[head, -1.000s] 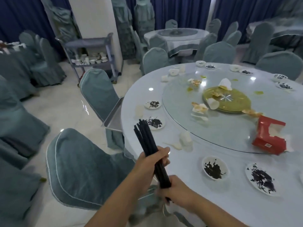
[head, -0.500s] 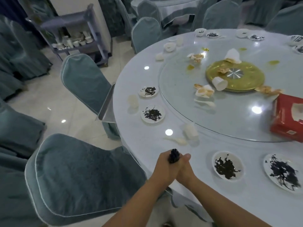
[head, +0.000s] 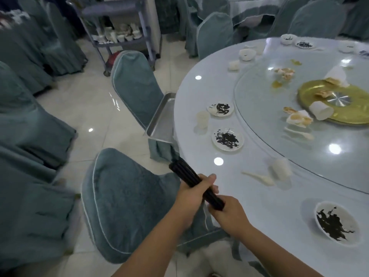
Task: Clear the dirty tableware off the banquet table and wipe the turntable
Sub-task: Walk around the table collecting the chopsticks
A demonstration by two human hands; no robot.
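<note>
A bundle of black chopsticks (head: 184, 172) lies across both my hands at the near edge of the round banquet table (head: 195, 92). My left hand (head: 192, 193) wraps its middle; my right hand (head: 229, 213) grips its near end. The bundle's far end points up-left toward a steel tray (head: 159, 118) resting on a chair. Dirty small plates (head: 227, 139) with dark stains, a white cup (head: 202, 119), a spoon (head: 259, 177) and a crumpled napkin (head: 281, 168) lie on the table. The glass turntable (head: 259, 116) carries food scraps and a tipped cup (head: 320, 113).
Teal-covered chairs (head: 123, 200) stand close at the table's left, one directly under my hands. A grey service cart (head: 119, 37) with white cups stands at the back by a pillar. Tiled floor lies between chairs and cart. Another plate (head: 337, 222) sits near right.
The chopstick bundle went from upright to end-on toward the camera, and now lies slanted, pointing up-left. The view has swung left and nearer, toward the tray and chairs.
</note>
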